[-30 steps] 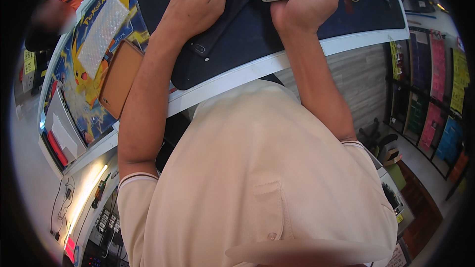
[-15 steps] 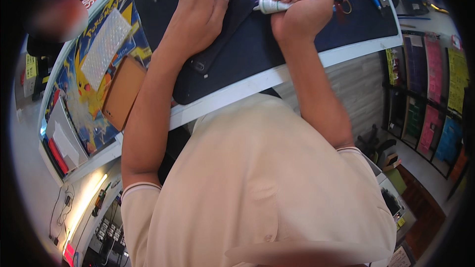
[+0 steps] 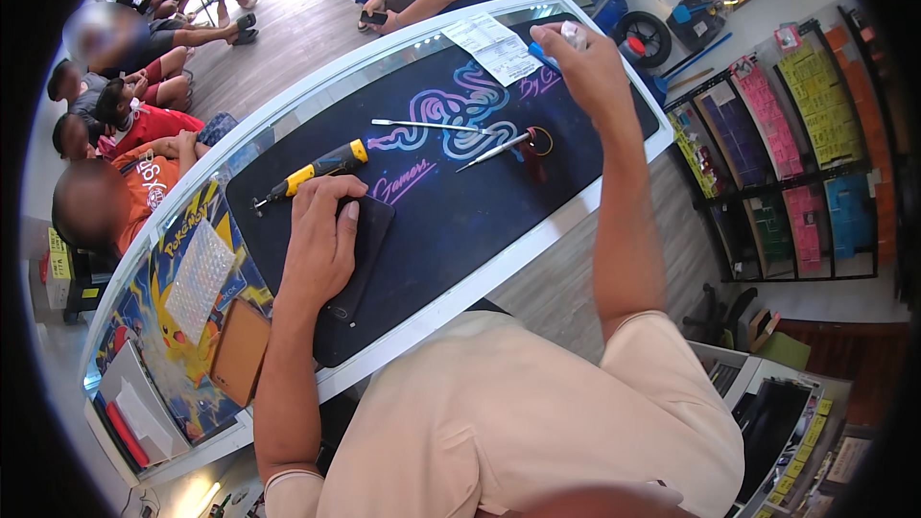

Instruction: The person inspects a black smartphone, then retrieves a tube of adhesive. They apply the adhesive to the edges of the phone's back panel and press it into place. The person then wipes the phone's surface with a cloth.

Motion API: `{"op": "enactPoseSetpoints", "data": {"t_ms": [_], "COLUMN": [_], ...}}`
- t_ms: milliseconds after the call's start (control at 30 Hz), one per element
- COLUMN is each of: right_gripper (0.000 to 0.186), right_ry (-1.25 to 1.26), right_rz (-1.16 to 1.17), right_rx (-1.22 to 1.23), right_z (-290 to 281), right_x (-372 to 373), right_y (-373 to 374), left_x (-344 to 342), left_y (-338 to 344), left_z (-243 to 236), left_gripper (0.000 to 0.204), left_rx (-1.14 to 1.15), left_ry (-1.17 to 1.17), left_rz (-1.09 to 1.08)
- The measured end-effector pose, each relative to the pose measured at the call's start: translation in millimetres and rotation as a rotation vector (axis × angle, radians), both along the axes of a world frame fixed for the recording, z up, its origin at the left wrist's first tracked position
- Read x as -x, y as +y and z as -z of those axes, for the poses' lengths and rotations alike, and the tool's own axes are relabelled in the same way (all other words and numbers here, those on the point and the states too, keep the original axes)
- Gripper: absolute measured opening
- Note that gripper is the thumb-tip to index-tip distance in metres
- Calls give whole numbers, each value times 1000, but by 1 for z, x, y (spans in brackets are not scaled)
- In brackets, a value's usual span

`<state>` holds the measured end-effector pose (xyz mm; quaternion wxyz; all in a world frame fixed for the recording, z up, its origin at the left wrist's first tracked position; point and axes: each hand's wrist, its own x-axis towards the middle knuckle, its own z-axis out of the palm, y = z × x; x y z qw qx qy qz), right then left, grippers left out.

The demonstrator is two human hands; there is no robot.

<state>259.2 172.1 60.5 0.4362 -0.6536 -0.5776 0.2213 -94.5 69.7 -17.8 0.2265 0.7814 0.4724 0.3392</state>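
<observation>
My left hand [image 3: 326, 235] lies over a dark phone [image 3: 363, 278] on the black mat, its bent fingers and thumb around the upper part. The phone's camera corner shows below the palm. Just past those fingers lies a yellow and black pen-shaped power tool [image 3: 317, 173]. My right hand [image 3: 587, 72] is raised at the mat's far right, closed on a white tube [image 3: 574, 35] that the fingers mostly hide. Beside its fingertips is a blue object [image 3: 544, 56], partly covered, and a printed paper slip [image 3: 494, 46].
On the mat [image 3: 460, 240] lie a thin metal pry tool [image 3: 413, 124], a pointed hand tool [image 3: 491, 150] and a ring with a red tag [image 3: 540, 142]. Bubble wrap [image 3: 200, 280] and a brown flat case [image 3: 240, 350] lie left. Several people sit beyond the counter [image 3: 336, 53].
My right hand has moved away from the phone toward the mat's far right with the tube. My left hand stays on the phone. The view has shifted to show more of the counter and room.
</observation>
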Motion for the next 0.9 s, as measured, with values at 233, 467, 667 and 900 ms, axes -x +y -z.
{"op": "enactPoseSetpoints", "data": {"t_ms": [233,467,667,900], "right_gripper": [61,67,43,44], "right_ry": [-766,-725,-394,-1090], "right_rz": [-185,-402,-634,-777], "right_rx": [401,570,569,273], "right_z": [17,40,28,-25], "right_x": [-20,-14,-6,59], "right_y": [143,176,175,154], "left_x": [-4,-5,-3,-4], "left_y": [-1,0,-1,2], "left_z": [-3,-5,-4,-3], "left_gripper": [18,18,20,19], "left_rx": [14,30,54,68], "left_ry": [44,44,25,27], "left_rz": [-33,-29,-22,-11]}}
